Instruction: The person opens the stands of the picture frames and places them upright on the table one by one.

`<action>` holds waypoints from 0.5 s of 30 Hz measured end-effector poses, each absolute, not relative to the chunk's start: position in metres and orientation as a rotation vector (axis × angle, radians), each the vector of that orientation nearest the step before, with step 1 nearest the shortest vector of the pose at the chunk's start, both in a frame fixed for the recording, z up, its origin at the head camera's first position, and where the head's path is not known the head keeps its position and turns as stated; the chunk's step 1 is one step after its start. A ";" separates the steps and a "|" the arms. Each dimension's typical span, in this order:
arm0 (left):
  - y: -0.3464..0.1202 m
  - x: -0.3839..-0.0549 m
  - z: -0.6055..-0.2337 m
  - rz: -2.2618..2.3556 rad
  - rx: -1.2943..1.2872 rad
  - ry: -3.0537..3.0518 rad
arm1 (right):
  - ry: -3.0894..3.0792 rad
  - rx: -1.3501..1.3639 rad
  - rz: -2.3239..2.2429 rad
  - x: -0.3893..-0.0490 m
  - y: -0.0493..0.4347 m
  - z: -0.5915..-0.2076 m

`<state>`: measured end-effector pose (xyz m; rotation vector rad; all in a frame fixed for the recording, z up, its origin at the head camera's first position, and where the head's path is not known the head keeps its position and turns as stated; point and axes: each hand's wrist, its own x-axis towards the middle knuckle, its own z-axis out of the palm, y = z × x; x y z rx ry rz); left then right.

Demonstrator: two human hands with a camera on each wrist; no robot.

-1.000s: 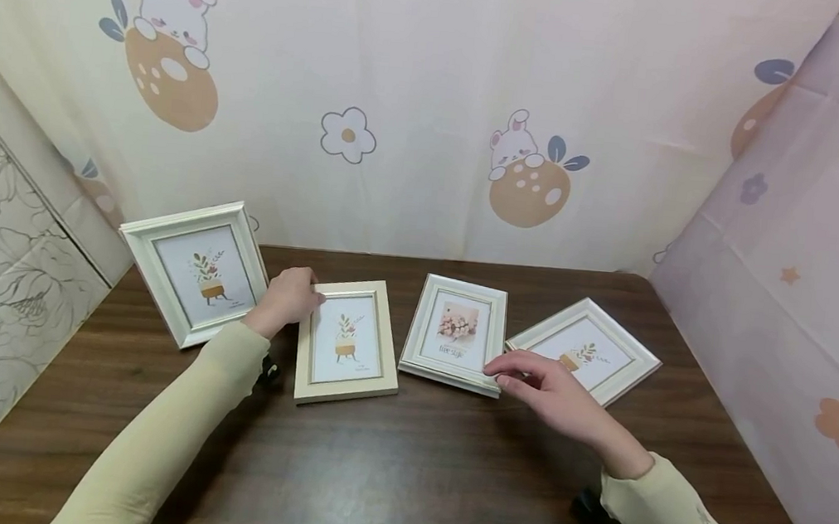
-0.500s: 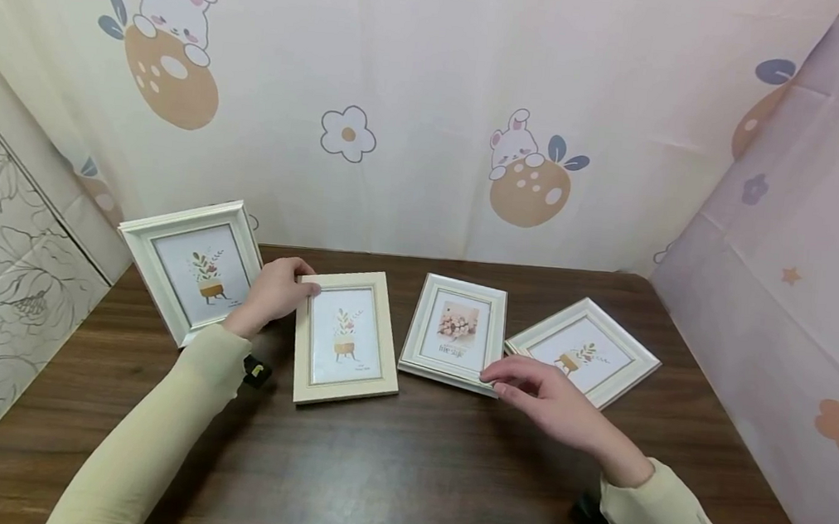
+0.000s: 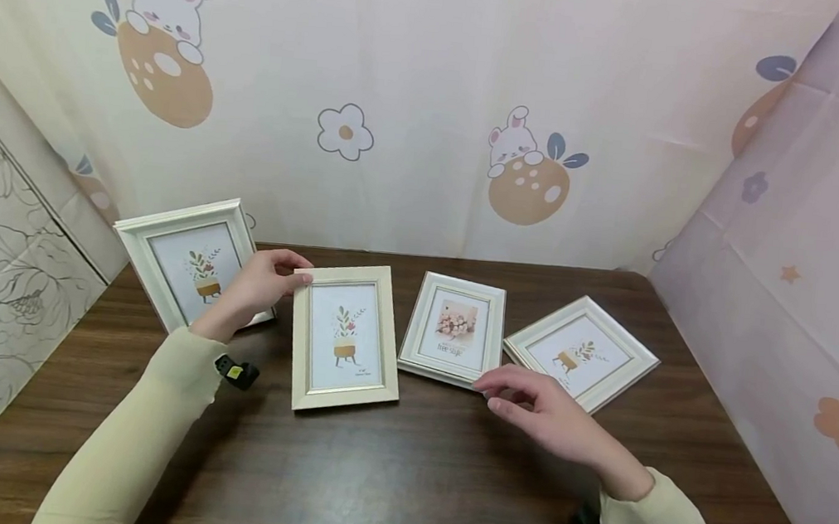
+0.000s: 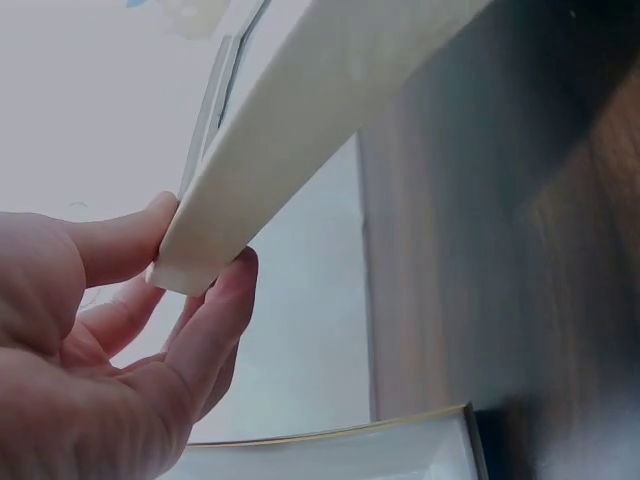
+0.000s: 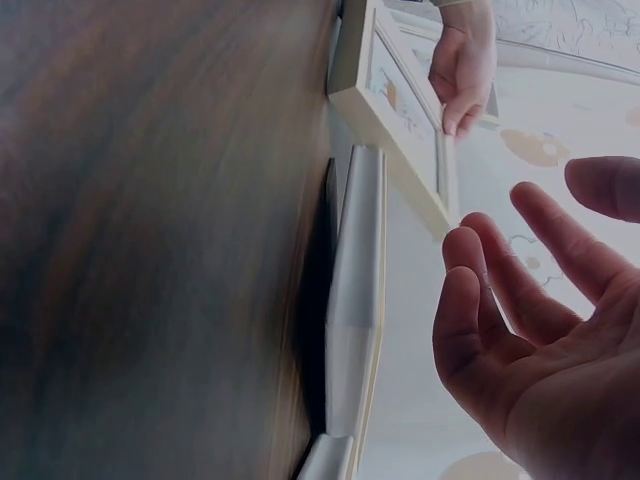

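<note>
My left hand pinches the upper left corner of a cream picture frame with a potted-plant print, thumb on the front and fingers behind. Its upper end is raised off the table and its lower edge stays low, as the left wrist view shows the frame's side tilted up. My right hand hovers with loosely bent fingers at the lower right corner of a white picture frame with a pink flower print. In the right wrist view the right hand has nothing between thumb and fingers.
Another white frame stands tilted up at the left, partly behind my left hand. A further white frame lies turned at an angle on the right. The brown wooden table meets a printed curtain at its back.
My left hand has moved left and toward me, lifting the top of the cream frame so that it leans up more. My right hand has shifted slightly down and left.
</note>
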<state>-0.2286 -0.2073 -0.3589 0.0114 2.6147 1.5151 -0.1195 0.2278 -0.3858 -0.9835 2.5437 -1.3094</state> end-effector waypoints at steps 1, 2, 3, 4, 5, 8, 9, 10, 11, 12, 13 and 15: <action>-0.207 -0.227 -0.357 1.525 0.014 2.606 | 2.541 -0.992 -1.309 -0.118 0.227 -0.386; -0.207 -0.226 -0.355 1.535 0.018 2.597 | 2.534 -1.001 -1.311 -0.117 0.227 -0.386; -0.207 -0.224 -0.353 1.539 0.024 2.595 | 2.528 -1.015 -1.312 -0.116 0.227 -0.386; -0.206 -0.222 -0.352 1.550 0.031 2.590 | 2.521 -1.029 -1.314 -0.115 0.226 -0.386; -0.206 -0.221 -0.351 1.554 0.037 2.591 | 2.515 -1.039 -1.313 -0.114 0.226 -0.385; -0.207 -0.218 -0.349 1.570 0.061 2.603 | 2.509 -1.041 -1.300 -0.110 0.224 -0.384; -0.207 -0.217 -0.349 1.581 0.069 2.602 | 2.509 -1.044 -1.292 -0.109 0.224 -0.384; -0.207 -0.216 -0.349 1.592 0.073 2.600 | 2.511 -1.040 -1.284 -0.108 0.224 -0.384; -0.207 -0.215 -0.349 1.602 0.078 2.600 | 2.511 -1.041 -1.276 -0.107 0.223 -0.383; -0.208 -0.214 -0.349 1.617 0.083 2.593 | 2.510 -1.042 -1.272 -0.106 0.223 -0.383; -0.208 -0.213 -0.349 1.631 0.086 2.589 | 2.509 -1.042 -1.267 -0.105 0.223 -0.383; -0.208 -0.211 -0.349 1.659 0.091 2.577 | 2.508 -1.055 -1.262 -0.103 0.223 -0.384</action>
